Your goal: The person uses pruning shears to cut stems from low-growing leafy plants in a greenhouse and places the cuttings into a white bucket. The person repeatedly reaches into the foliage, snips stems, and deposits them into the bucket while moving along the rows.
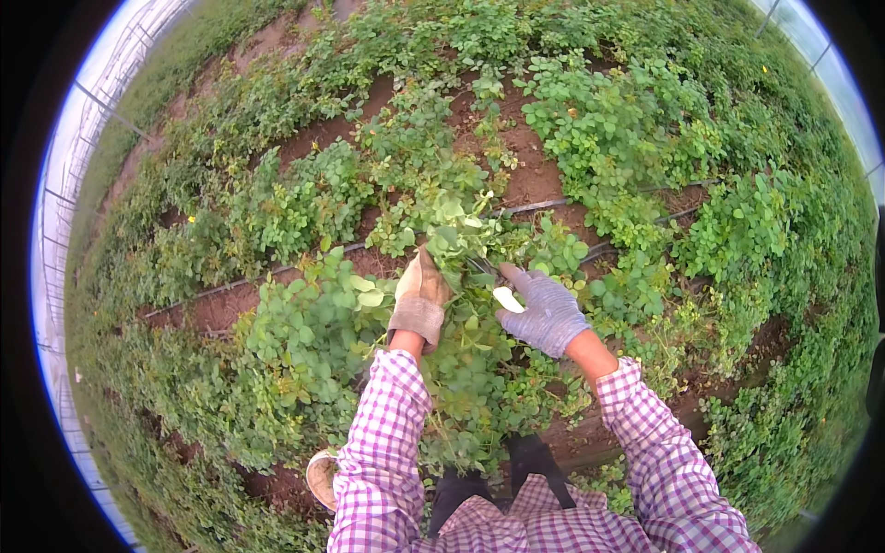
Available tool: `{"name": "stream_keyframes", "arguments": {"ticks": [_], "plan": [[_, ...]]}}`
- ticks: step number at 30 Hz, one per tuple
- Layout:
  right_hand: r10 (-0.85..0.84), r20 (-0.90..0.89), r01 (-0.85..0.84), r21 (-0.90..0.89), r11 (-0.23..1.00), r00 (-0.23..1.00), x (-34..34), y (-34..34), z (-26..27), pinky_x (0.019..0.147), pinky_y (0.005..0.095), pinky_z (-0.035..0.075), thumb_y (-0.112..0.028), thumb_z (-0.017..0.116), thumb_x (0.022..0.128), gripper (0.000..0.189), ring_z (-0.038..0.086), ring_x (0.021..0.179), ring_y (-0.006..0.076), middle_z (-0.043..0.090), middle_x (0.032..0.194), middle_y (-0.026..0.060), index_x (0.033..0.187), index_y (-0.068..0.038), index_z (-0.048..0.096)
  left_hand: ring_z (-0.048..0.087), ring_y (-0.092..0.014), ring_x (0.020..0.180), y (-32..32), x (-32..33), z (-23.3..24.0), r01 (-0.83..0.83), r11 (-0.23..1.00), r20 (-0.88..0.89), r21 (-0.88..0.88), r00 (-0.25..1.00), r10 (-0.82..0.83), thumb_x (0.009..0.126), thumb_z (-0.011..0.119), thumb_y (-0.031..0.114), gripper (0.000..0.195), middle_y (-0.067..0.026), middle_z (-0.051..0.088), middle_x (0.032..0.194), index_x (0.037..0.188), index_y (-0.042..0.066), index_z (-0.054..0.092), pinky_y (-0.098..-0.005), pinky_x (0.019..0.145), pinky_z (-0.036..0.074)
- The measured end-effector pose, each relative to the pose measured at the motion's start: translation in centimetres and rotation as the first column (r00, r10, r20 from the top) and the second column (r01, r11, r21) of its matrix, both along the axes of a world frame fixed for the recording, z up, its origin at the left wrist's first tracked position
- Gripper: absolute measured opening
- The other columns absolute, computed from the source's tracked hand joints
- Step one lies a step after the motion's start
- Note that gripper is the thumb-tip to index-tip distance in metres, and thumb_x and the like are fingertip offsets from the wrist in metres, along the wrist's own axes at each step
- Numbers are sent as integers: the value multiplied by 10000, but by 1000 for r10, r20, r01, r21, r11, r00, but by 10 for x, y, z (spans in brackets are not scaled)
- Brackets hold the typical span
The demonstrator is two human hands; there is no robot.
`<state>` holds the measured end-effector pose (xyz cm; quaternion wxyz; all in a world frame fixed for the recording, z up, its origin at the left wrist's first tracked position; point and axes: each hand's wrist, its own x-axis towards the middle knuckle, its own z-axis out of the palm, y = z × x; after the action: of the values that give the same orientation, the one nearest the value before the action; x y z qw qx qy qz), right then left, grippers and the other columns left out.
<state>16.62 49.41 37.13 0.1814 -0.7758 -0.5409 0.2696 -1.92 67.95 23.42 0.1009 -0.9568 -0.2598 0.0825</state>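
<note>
My left hand point(420, 290), in a worn tan and brown glove, is closed around a bunch of leafy green stems point(453, 238); its fingertips are hidden by leaves. To its right, my right hand point(543, 307), in a grey knit glove, holds a cutting tool, seemingly pruning shears, with a white handle point(508, 299). The dark metal blades point(482, 265) point up and left into the foliage beside the bunch. Their tips are hidden among the leaves. Low leafy bushes point(297, 332), which look like rose plants, stand around both hands.
Thin dark irrigation hoses point(532, 207) cross the reddish soil point(536, 169) between the plants. A round whitish container point(321, 477) is partly hidden by my left sleeve. Dark trouser legs point(460, 491) show at the bottom. Greenhouse framing point(104, 104) borders the plot at left.
</note>
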Motion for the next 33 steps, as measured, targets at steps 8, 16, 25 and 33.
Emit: {"name": "stream_keyframes", "arguments": {"ticks": [8,16,25,33], "plan": [[-356,-677,456,-34,889,644,0,24,-28,850,423,544,-335,688,943,590,678,939,349,704,1046,200,1472,-119,543,724,-340,1028,32,-40,-14,-178,971,126,-160,972,199,924,690,164,378,-118,776,1047,1296,103,660,-420,901,551],[-41,-11,40,-79,996,999,-1,18,-2,971,481,541,-476,666,886,715,677,1111,427,694,1199,258,1509,-157,523,737,-404,964,-19,3,45,-293,782,298,-550,806,512,872,700,162,361,-193,755,1026,1217,88,630,-492,826,594],[-431,-515,422,-142,895,741,30,24,-44,984,418,531,-388,674,938,692,704,1146,360,716,1253,237,1532,-74,506,743,-401,897,-15,-1,63,-336,810,291,-481,810,509,876,689,209,242,-173,754,947,1102,126,677,-492,772,597],[-49,-254,49,-5,999,966,12,11,-38,909,433,552,-422,687,905,676,709,1022,357,722,1101,206,1480,-94,547,745,-387,894,-26,16,66,-298,842,253,-449,862,440,841,719,230,244,-165,742,915,1061,127,688,-485,769,593]]}}
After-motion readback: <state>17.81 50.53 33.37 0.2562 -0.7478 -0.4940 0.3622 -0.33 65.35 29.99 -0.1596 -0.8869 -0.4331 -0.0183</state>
